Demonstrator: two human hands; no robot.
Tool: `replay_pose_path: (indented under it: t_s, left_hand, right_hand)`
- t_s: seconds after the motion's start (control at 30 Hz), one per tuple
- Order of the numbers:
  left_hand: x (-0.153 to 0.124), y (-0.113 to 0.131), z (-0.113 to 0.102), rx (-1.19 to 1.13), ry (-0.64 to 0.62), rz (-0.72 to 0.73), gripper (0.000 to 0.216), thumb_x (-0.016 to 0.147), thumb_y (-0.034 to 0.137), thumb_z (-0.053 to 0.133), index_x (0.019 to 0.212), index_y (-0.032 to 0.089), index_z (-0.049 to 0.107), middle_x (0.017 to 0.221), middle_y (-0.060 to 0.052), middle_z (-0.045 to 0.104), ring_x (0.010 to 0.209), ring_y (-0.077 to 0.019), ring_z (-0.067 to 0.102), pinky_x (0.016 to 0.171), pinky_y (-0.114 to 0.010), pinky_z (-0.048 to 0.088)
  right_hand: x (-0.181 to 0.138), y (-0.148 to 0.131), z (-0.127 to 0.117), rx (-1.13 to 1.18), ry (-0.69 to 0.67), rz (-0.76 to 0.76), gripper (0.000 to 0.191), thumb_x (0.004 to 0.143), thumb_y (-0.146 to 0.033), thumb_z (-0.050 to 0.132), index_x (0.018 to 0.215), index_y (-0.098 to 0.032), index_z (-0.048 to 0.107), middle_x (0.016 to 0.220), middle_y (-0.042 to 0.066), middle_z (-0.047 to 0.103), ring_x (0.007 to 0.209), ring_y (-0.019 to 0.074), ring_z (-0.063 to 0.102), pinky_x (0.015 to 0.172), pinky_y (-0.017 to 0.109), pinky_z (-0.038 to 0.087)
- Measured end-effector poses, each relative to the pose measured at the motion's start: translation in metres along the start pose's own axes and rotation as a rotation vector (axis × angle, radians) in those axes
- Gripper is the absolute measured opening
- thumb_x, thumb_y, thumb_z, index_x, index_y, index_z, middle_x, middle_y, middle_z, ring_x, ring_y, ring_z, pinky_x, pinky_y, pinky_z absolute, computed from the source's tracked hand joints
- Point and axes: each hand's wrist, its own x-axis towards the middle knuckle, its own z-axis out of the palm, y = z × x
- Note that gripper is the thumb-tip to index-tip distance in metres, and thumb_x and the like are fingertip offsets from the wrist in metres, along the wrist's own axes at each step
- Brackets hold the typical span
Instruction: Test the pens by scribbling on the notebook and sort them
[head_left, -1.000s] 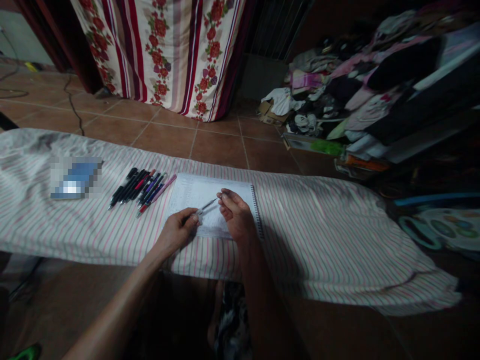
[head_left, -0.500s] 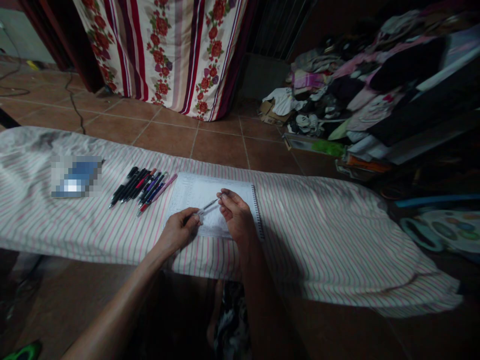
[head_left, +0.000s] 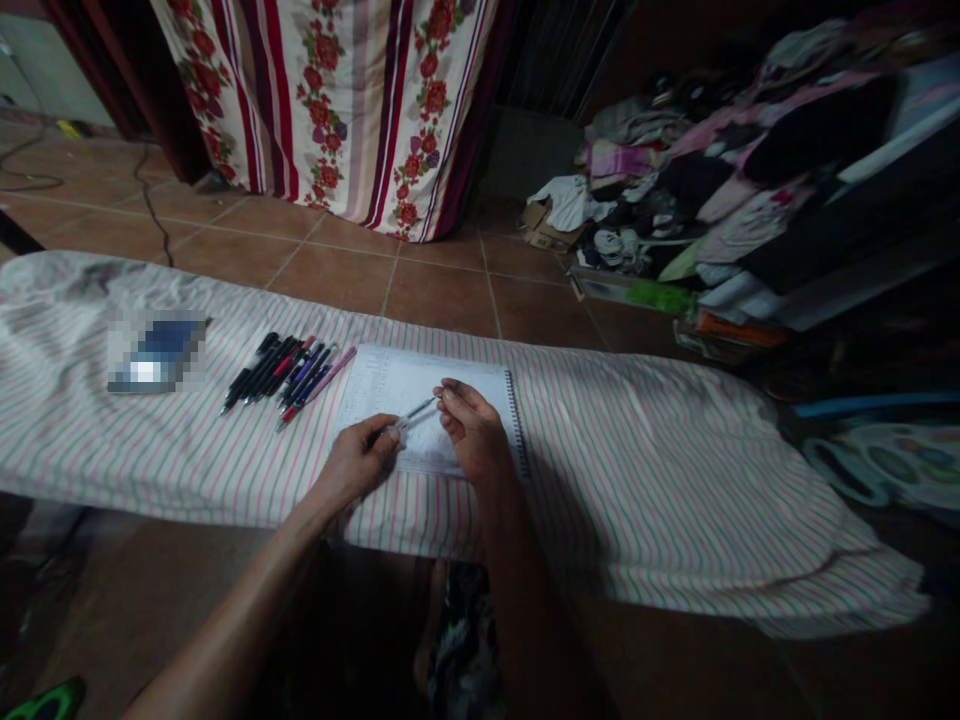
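A slim clear-and-dark pen (head_left: 418,409) slants up to the right between my hands, above an open spiral notebook (head_left: 420,372) with writing on its page. My left hand (head_left: 367,447) pinches the pen's lower end between thumb and fingers. At the upper end, my right hand (head_left: 471,420) is closed with its fingertips on the pen; whether these are one piece or two separate parts is too small to tell. Left of the notebook lies a row of several pens (head_left: 285,375) in black, red, blue and purple, with a pink pen (head_left: 337,370) nearest the page.
The striped cloth (head_left: 637,450) covers a long, narrow surface. A blurred-out flat object (head_left: 157,355) rests at its left. Beyond are a tiled floor (head_left: 330,265), a floral curtain (head_left: 322,110) and a heap of clothes (head_left: 720,170). A pale plastic item (head_left: 892,460) is at the right.
The view has shifted very slightly. Both hands keep nearly the same pose on the pen.
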Motion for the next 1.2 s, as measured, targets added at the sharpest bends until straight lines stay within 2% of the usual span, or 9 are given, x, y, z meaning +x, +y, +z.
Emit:
replay_pose_path:
  t_s: [1.2]
  left_hand:
    - [0.0006,-0.0031,0.0028,-0.043,0.003,-0.014,0.038,0.074,0.040,0.055,0.098,0.012,0.061,0.074,-0.006,0.068,0.071,-0.0192,0.063,0.064,-0.029,0.047]
  right_hand:
    - [0.0005,0.0045,-0.0003,-0.045,-0.034,-0.013,0.024,0.057,-0.027,0.071,0.080,-0.022,0.066,0.081,-0.001,0.067,0.066,0.0084,0.053,0.057,0.020,0.037]
